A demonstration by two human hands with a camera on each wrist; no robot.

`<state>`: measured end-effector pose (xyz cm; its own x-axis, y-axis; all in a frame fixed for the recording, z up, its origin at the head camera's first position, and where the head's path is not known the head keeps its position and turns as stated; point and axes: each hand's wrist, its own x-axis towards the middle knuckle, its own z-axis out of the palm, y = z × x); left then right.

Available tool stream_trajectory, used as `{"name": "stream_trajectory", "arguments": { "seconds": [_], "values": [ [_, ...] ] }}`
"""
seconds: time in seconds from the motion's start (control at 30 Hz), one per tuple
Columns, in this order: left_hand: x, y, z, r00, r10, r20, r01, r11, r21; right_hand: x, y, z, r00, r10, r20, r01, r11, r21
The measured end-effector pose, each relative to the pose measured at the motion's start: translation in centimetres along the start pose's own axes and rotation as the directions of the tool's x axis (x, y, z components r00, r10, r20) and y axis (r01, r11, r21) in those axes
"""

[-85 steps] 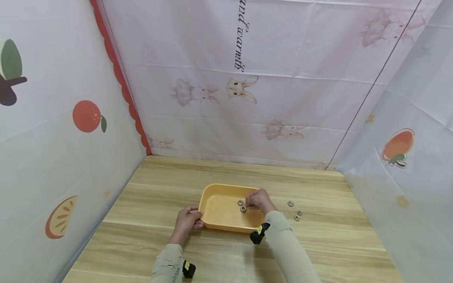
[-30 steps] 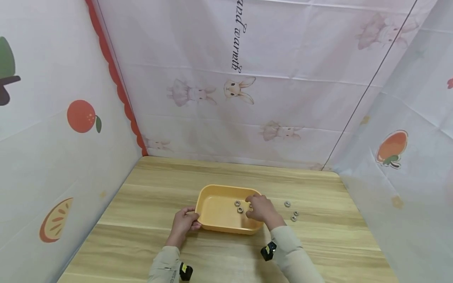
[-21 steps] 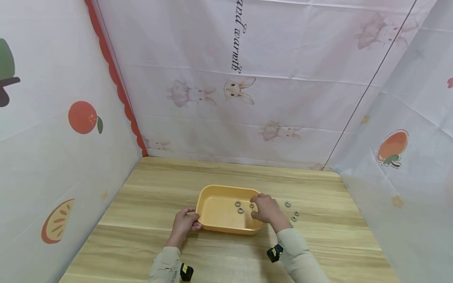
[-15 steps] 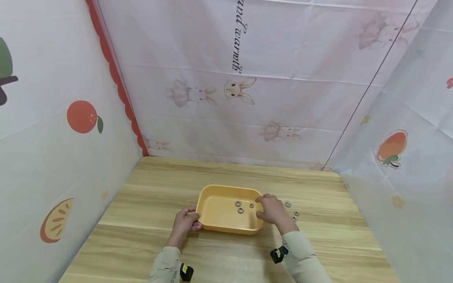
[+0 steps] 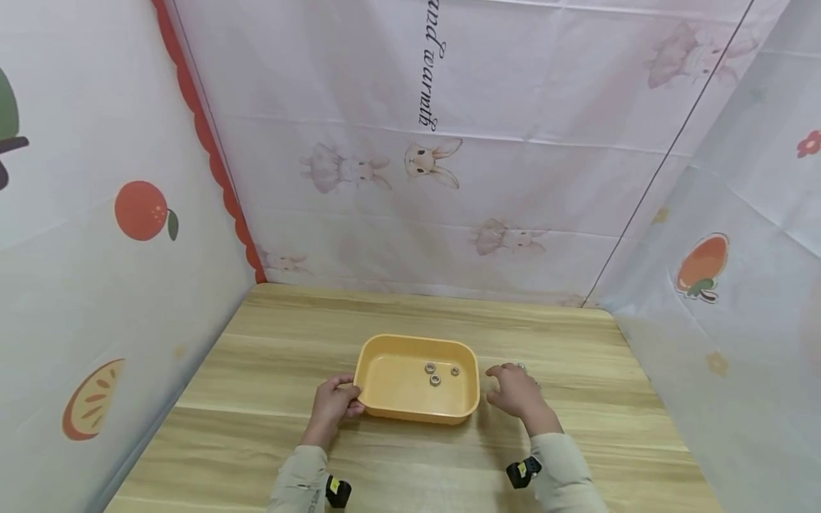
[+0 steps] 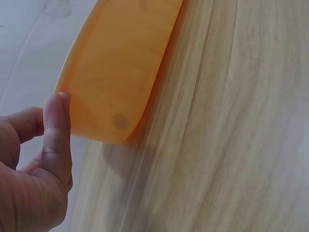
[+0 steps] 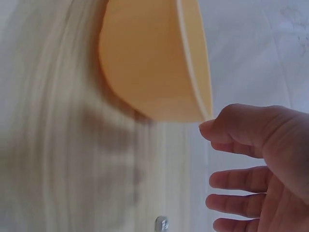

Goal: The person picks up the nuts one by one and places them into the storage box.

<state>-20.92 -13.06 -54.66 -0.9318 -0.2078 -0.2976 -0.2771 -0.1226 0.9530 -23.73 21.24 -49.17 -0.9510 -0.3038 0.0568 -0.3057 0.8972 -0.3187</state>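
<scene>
Three nuts point(image 5: 435, 381) in tray point(image 5: 393, 385), apart from right fingers point(image 5: 495, 371).

Yellow rounded-rectangular plastic tray point(image 5: 393, 385), upright, three silver metal nuts point(image 5: 435, 380) inside, right of centre, more nuts point(image 7: 161, 224) outside its right end
</scene>
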Motion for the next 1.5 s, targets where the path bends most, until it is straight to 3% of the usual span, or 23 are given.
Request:
{"name": "stream_trajectory", "arguments": {
  "seconds": [0.77, 1.03, 1.1, 1.17, 1.27, 1.33, 1.37, 1.43, 1.5],
  "values": [
    [-0.1, 0.2, -0.1, 1.000, -0.019, 0.004, 0.019, 1.000, 0.003, -2.5, 4.8, 1.5, 0.989, 0.148, 0.019, -0.149, 0.979, 0.137],
    [-0.2, 0.2, 0.1, 1.000, -0.008, 0.012, 0.008, 1.000, -0.005, -3.7, 6.2, 2.8, 0.968, 0.246, -0.044, -0.224, 0.930, 0.291],
    [-0.1, 0.2, 0.1, 1.000, -0.005, 0.015, 0.005, 1.000, -0.006, -3.8, 6.4, 3.3, 0.952, 0.300, -0.064, -0.260, 0.898, 0.356],
    [-0.1, 0.2, 0.1, 1.000, -0.005, 0.015, 0.005, 1.000, -0.006, -3.8, 6.7, 3.8, 0.922, 0.379, -0.072, -0.309, 0.837, 0.451],
    [-0.1, 0.1, 0.2, 1.000, -0.004, 0.014, 0.004, 1.000, -0.006, -3.9, 7.1, 4.7, 0.843, 0.535, -0.059, -0.394, 0.688, 0.609],
    [-0.1, 0.1, 0.2, 1.000, -0.006, 0.014, 0.006, 1.000, -0.007, -3.9, 7.3, 5.4, 0.779, 0.625, -0.060, -0.414, 0.583, 0.700],
    [-0.1, 0.1, 0.2, 1.000, -0.007, 0.014, 0.007, 1.000, -0.009, -3.8, 7.5, 5.7, 0.752, 0.655, -0.068, -0.409, 0.546, 0.731],
    [-0.1, 0.1, 0.2, 1.000, -0.006, 0.014, 0.006, 1.000, -0.010, -3.6, 7.7, 6.2, 0.709, 0.699, -0.092, -0.387, 0.495, 0.778],
    [-0.1, 0.1, 0.2, 1.000, -0.005, 0.011, 0.005, 1.000, -0.011, -3.4, 7.9, 6.6, 0.689, 0.717, -0.108, -0.358, 0.466, 0.809]
  ]
}}
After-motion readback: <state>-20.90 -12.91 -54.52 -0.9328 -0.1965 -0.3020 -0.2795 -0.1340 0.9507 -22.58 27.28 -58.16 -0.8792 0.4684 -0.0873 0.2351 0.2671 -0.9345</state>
